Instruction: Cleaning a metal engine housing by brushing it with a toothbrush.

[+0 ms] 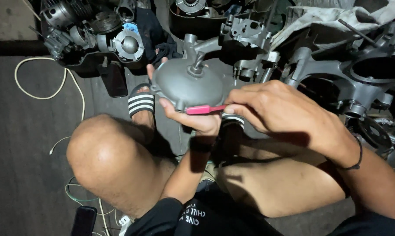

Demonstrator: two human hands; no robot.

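Your left hand [193, 116] gripped the round grey engine cover [186, 85] from beneath, while your right hand [280, 111] pinched a pink toothbrush [204, 109] against its near rim.

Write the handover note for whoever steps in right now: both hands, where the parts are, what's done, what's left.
Left hand: holds the grey engine cover from below, domed side up, with a spring standing on its boss.
Right hand: pinches a pink brush against the cover's near edge.
Around: more engine casings on the floor ahead, a black tray of parts at far left, and a phone by the left knee.
Done: the cover is off the engine and in hand.
Left: how much has been brushed cannot be told; the other parts lie untouched.
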